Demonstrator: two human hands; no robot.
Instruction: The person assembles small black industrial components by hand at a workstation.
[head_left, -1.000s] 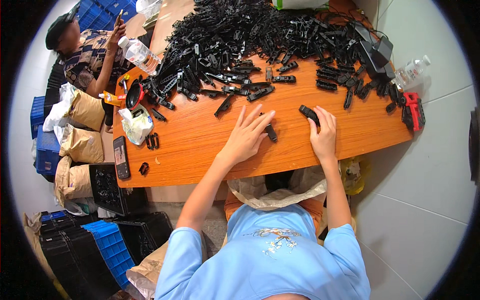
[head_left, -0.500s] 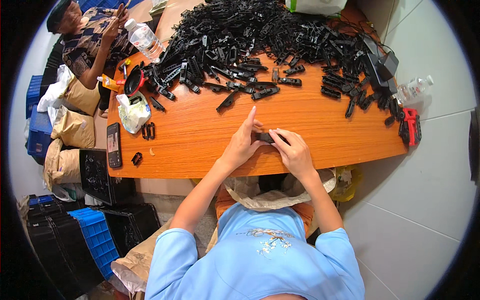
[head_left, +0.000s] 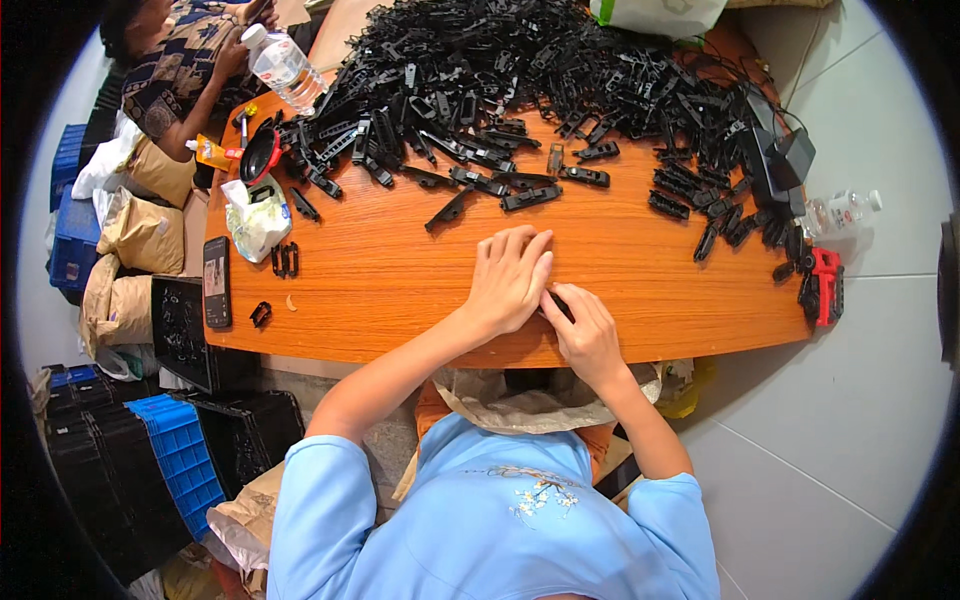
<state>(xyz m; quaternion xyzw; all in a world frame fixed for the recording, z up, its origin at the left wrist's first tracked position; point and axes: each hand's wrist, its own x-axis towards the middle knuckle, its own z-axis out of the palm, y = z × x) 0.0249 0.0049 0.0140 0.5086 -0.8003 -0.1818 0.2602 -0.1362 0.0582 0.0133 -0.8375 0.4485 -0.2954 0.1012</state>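
Close to the front edge of the table, my two hands meet around a small black plastic part (head_left: 563, 305), of which only a sliver shows. My right hand (head_left: 588, 328) pinches it between thumb and fingers. My left hand (head_left: 508, 285) lies over its other end, back of the hand up, fingers bent together and pressing against it. Most of the part is hidden under the hands. Beyond them lie loose black plastic clips (head_left: 531, 197), in front of a big heap of the same black parts (head_left: 480, 75).
On the table's left are a phone (head_left: 216, 282), a crumpled soft pack (head_left: 258, 220), a black round dish with a red rim (head_left: 261, 155) and a water bottle (head_left: 285, 68). A red-and-black tool (head_left: 824, 287) sits at the right edge. Another person (head_left: 180, 75) sits at far left.
My left hand has turned over the black plastic part, its fingers now folded down where the index finger pointed up before. The part is more hidden. The view has shifted slightly.
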